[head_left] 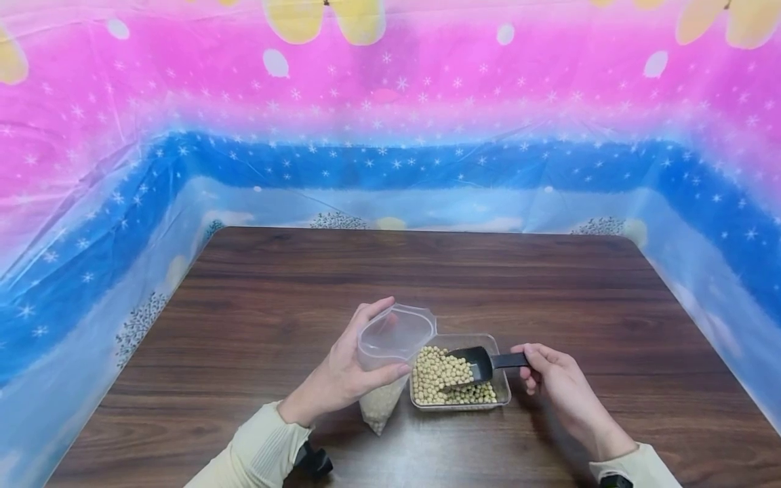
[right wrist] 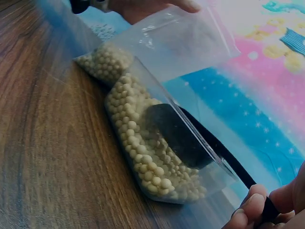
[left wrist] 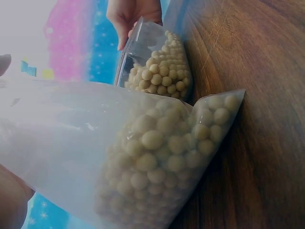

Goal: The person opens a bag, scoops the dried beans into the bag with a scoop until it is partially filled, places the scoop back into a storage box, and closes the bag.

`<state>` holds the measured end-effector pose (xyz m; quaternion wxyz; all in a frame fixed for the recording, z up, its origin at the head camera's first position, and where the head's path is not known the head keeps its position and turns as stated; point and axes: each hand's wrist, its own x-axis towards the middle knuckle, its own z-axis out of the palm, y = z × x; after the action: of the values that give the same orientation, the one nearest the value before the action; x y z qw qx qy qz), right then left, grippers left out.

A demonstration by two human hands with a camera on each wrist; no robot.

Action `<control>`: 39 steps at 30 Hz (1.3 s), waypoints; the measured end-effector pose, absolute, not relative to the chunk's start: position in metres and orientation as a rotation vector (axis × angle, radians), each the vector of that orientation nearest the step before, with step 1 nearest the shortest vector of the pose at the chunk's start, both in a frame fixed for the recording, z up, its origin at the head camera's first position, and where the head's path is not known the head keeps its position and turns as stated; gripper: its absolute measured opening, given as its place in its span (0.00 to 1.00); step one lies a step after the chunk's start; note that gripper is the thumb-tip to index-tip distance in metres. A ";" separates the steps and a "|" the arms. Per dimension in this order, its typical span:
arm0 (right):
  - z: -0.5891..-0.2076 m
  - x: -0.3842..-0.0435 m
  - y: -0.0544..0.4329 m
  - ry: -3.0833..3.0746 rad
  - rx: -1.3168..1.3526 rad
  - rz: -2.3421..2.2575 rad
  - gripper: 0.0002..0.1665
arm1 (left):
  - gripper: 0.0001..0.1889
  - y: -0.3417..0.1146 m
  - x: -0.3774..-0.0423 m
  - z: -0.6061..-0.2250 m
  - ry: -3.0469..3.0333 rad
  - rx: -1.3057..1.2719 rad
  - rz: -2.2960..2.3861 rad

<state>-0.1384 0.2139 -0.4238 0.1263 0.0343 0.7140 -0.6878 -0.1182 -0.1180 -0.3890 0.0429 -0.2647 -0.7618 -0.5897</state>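
While the left hand is gripping the bag by its rim, fingers curled around the mouth to keep it gaping, the right hand is pinching the handle of the scoop, whose bowl is lying in the tray among the beans. The tray is sitting on the counter near its front edge, and the bag is standing just left of the tray, touching it, with its mouth tilted toward the tray.

To do this step well, the scoop should probably be loaded only partly and kept level over the short crossing from the tray, since the beans are round and will likely roll off a heaped bowl. The bag's mouth looks best held wide and close to the tray's rim, so that any spill falls back in.

The bag is thin, soft, cloudy plastic, sagging under the beans already filling its lower part. The tray is clear, rigid and rectangular with rounded corners. The scoop is black, smooth and hard-looking, with a narrow straight handle. The beans are small, pale yellow, matte spheres. The counter is dark wood grain, smooth.
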 end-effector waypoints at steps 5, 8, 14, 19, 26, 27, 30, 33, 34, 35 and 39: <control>-0.423 -0.141 0.224 1.950 0.065 -2.072 0.22 | 0.43 -0.119 -0.118 -0.389 -2.335 -0.809 -1.804; -0.419 -0.141 0.229 1.891 0.043 -2.106 0.21 | 0.43 -0.119 -0.118 -0.389 -2.339 -0.798 -1.805; -0.403 -0.141 0.236 1.770 -0.003 -2.235 0.18 | 0.43 -0.119 -0.118 -0.388 -2.344 -0.785 -1.810; -0.384 -0.140 0.235 1.633 -0.096 -2.383 0.16 | 0.44 -0.118 -0.119 -0.388 -2.329 -0.803 -1.810; -0.355 -0.134 0.222 1.570 -0.240 -2.456 0.17 | 0.43 -0.118 -0.119 -0.387 -2.357 -0.794 -1.792; -0.351 -0.133 0.219 1.577 -0.259 -2.456 0.17 | 0.43 -0.118 -0.118 -0.387 -2.357 -0.792 -1.796; -0.342 -0.129 0.209 1.606 -0.305 -2.451 0.18 | 0.43 -0.118 -0.118 -0.386 -2.357 -0.793 -1.815; -0.335 -0.125 0.200 1.653 -0.345 -2.429 0.18 | 0.43 -0.118 -0.118 -0.386 -2.356 -0.796 -1.823; -0.333 -0.124 0.197 1.670 -0.354 -2.420 0.18 | 0.43 -0.118 -0.118 -0.386 -2.353 -0.802 -1.824; -0.332 -0.123 0.194 1.686 -0.363 -2.410 0.19 | 0.43 -0.118 -0.118 -0.386 -2.350 -0.806 -1.826; -0.326 -0.118 0.184 1.761 -0.385 -2.368 0.19 | 0.42 -0.117 -0.118 -0.386 -2.340 -0.810 -1.835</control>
<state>-0.1183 0.1841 -0.3261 0.0825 -0.1290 0.5896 -0.7930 -0.1177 -0.1174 -0.3864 0.0298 -0.2626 -0.7590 -0.5950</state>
